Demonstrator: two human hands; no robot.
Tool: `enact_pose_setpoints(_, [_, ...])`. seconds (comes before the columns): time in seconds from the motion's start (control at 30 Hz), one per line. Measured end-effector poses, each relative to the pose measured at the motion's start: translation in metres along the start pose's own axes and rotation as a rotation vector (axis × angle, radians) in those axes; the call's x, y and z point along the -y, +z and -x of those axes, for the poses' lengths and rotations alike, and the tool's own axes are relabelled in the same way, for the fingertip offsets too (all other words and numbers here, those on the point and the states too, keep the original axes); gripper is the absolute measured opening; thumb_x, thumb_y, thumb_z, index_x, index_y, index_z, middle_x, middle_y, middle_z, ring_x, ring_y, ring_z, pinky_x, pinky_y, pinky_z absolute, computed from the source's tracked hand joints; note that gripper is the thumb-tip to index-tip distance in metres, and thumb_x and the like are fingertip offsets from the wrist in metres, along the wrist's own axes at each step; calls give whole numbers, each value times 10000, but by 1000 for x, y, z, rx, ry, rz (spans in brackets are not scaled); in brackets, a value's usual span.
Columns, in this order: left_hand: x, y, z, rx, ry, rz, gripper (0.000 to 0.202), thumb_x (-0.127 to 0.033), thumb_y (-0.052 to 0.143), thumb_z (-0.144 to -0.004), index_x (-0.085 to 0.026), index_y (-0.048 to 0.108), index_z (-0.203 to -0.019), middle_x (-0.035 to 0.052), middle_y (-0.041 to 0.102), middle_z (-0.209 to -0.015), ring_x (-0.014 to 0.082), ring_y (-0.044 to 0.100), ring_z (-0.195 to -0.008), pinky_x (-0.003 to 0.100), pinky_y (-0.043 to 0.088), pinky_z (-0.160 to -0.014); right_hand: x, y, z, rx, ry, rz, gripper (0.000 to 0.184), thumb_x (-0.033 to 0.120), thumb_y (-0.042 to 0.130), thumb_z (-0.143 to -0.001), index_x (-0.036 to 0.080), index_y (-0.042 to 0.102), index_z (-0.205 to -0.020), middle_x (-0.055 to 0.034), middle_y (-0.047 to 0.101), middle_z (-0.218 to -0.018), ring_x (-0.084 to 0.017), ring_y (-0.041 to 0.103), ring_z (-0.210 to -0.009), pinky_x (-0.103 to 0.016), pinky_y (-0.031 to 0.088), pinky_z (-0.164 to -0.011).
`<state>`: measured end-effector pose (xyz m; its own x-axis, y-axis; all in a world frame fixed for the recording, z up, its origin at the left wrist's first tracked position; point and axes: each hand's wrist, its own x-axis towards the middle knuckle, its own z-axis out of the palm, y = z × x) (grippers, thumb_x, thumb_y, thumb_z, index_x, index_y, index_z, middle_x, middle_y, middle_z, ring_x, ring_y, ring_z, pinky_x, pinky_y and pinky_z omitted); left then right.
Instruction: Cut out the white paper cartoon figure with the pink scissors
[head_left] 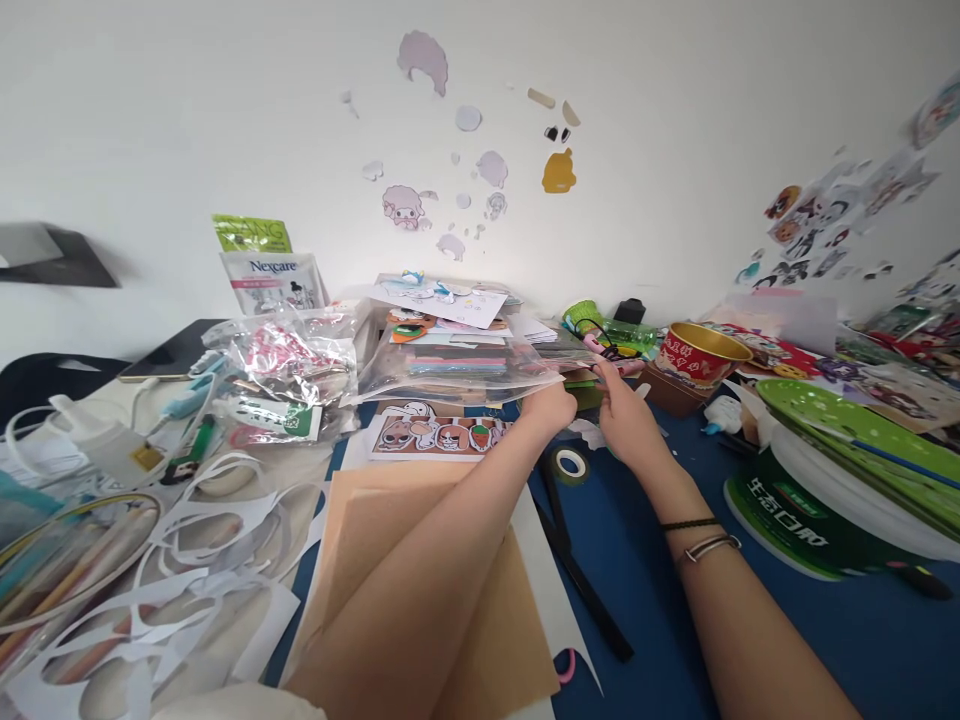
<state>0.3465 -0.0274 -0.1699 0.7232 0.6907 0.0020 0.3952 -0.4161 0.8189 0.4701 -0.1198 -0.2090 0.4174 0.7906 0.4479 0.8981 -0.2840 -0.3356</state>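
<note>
My left hand (551, 405) is closed at the near right corner of a clear plastic bag (375, 375), whose edge runs into my fingers. Coloured paper sheets (457, 367) lie stacked in or behind that bag. To the right, my right hand (621, 408) has thumb and forefinger brought together; what they pinch is too small to make out. Between the hands is a dark green piece (585, 393), partly hidden. Below my left wrist lies a strip of cartoon stickers (439, 437). Brown paper sheets (375, 530) lie under my left forearm.
A roll of tape (570, 465) and a black strip (589, 585) lie between my arms. At the right are a red and gold tub (697, 357) and a large green-labelled bucket (795, 520). White paper offcuts (210, 560) and a filled plastic bag (289, 350) occupy the left.
</note>
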Motion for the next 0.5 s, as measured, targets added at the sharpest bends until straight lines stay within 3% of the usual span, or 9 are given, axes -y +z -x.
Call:
enact_pose_setpoints(0.37, [6,3,4,-15,-2,-67,389,-273,617,-923,-189,542,-1295,110,526,-1372,280,554,-1200,501,488,-977,-3,3,1,19,-11,0,743,50,384,-817,162,239,-1537,-195,573,-1338,-372,634,-1082,-551,550,-814])
enact_pose_setpoints(0.5, [7,5,4,2,-14,-81,382,-283,614,-926,-191,544,-1290,107,545,-1347,269,573,-1171,485,500,-961,-12,8,-2,-5,-61,-11,608,42,400,-838,141,399,-1437,-193,611,-1255,-327,635,-1071,-512,545,-861])
